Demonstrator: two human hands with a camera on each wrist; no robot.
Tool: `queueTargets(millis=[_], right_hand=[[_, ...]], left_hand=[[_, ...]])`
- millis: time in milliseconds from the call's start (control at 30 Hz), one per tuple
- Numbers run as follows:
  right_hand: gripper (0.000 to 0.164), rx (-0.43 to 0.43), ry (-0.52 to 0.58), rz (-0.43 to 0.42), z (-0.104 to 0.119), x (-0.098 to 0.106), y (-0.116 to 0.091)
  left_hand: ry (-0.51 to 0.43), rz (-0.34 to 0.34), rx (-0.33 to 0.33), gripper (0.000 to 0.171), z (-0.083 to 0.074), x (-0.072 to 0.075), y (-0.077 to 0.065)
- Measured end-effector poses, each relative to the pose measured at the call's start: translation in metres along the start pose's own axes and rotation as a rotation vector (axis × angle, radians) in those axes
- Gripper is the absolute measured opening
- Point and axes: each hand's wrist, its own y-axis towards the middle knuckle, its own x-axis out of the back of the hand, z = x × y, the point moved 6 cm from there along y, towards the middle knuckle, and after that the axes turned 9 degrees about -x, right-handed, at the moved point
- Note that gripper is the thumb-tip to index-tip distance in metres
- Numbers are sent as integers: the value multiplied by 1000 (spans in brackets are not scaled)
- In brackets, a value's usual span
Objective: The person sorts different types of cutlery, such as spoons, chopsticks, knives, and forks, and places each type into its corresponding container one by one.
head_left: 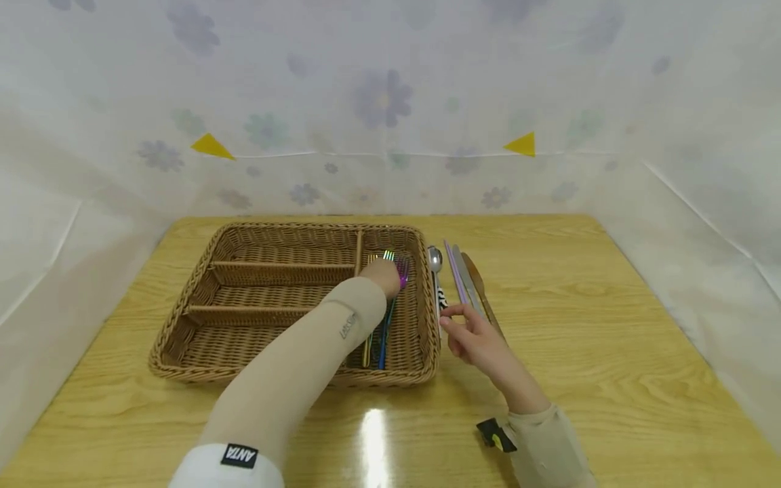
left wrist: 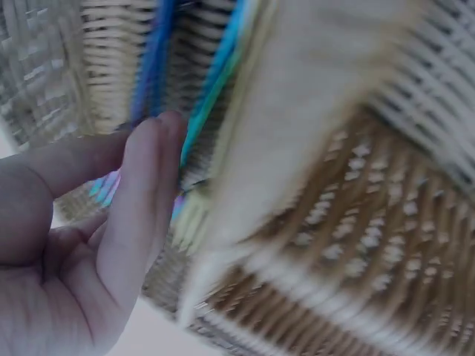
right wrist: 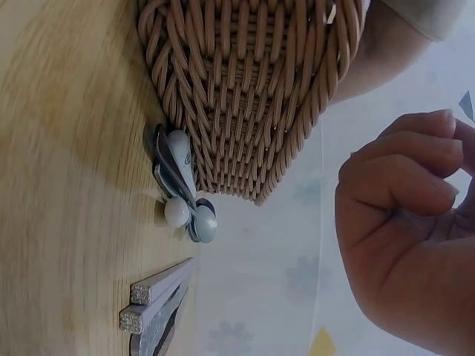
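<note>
My left hand [head_left: 382, 276] reaches into the right compartment of a wicker basket [head_left: 432, 339]. In the left wrist view, its thumb and fingertips pinch a blue-purple fork [left wrist: 154, 70] by the handle. Beside that fork lie a blue-green fork [left wrist: 215, 74] and a gold fork [head_left: 366, 352]; in the head view the hand hides parts of them. My right hand [head_left: 478, 339] hovers over the table just right of the basket, fingers loosely curled, holding nothing. Nearest to it are spoons [head_left: 435, 261] along the basket's side, one handle striped black and white.
Light purple chopsticks [head_left: 455, 271], silver table knives [head_left: 466, 274] and a brown wooden utensil [head_left: 476, 274] lie right of the spoons. Dividers [head_left: 287, 265] split the basket's left part into three long compartments. Wood-grain table [head_left: 610, 325] extends to the right, with flowered curtains [head_left: 384, 102] around it.
</note>
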Motion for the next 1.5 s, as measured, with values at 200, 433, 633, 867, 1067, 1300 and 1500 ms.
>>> queueTargets(millis=[200, 433, 633, 867, 1067, 1300, 1500], right_hand=[[39, 2, -18, -11, 0, 11, -1], [40, -37, -198, -134, -2, 52, -1], [31, -96, -566, -238, -10, 68, 4], [24, -228, -880, -212, -40, 53, 12], [23, -211, -888, -215, -43, 47, 13], [28, -206, -830, -189, -47, 47, 14], [25, -201, -786, -191, -46, 53, 13]], left_hand=[[-139, -103, -19, 26, 0, 32, -9], [-257, -99, -3, 23, 17, 40, -21], [-358, -106, 38, 39, 31, 38, -28], [-274, -88, 79, 34, 39, 40, -28], [-254, -90, 66, 44, 38, 41, -29], [-241, -93, 64, 44, 38, 40, -29], [-219, -88, 59, 41, 38, 38, -29]])
